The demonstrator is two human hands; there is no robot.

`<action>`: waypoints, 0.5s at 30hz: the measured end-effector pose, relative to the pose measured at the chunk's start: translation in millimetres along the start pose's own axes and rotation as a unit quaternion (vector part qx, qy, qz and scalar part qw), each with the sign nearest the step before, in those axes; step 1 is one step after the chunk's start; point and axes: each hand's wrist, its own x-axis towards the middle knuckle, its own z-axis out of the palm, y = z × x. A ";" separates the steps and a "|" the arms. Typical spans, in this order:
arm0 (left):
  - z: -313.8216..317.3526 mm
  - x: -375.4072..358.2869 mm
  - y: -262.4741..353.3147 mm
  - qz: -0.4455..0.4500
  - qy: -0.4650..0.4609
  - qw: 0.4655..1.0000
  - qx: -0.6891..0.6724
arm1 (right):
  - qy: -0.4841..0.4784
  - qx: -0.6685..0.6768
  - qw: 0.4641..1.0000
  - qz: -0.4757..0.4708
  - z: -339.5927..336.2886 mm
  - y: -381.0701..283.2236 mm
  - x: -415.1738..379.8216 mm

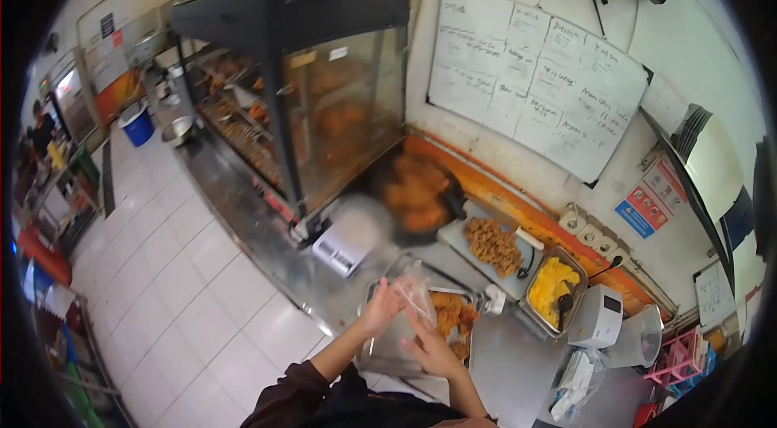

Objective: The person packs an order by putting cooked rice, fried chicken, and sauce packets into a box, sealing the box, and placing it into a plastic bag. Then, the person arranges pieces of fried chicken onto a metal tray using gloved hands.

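Note:
A thin, clear plastic bag [418,296] is between my two hands, above a metal tray. My left hand [382,308] holds its left side, the fingertips pressed against the film. From below, my right hand [435,353] reaches up, its fingers on the bag's lower part. The bag hides some of the fingertips. Beneath and behind my hands, the metal tray [374,361] contains pieces of golden fried food [455,316]. Just beyond the left hand stands a white kitchen scale [340,251] with a blurred round bowl or plate [362,221] on it.
A glass display cabinet [344,104] rises at the back left. Behind the tray are a dark pan of fried food [411,195], a board with chopped brown pieces [492,247] and a tray of yellow food [554,286]. To the right stands a white device [597,316] beside plastic packaging [579,383].

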 end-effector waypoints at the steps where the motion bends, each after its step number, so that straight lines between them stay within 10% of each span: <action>1: -8.2 22.3 16.0 0.110 0.051 0.961 0.249 | -0.033 0.061 0.997 0.043 -17.5 -11.6 0.4; 3: -30.0 68.0 49.2 0.247 0.134 0.751 0.598 | -0.052 0.124 0.986 0.096 -32.0 0.8 1.9; 6: -91.9 158.9 122.2 0.110 0.155 0.583 0.790 | 0.098 0.310 0.937 0.130 -23.3 19.1 -10.2; 9: -155.9 246.7 167.0 -0.088 0.031 0.462 0.882 | 0.154 0.169 0.940 0.252 -35.4 21.8 -34.1; 11: -173.6 275.3 178.6 -0.029 -0.155 0.400 0.903 | 0.199 0.079 0.951 0.224 -43.1 38.3 -68.0; 12: -169.8 288.5 179.1 -0.108 0.068 0.436 0.891 | 0.206 0.041 0.955 0.210 -48.0 36.8 -81.6; 15: -121.3 283.3 187.6 -0.150 0.130 0.360 0.912 | 0.313 0.030 0.902 0.296 -90.7 16.3 -120.8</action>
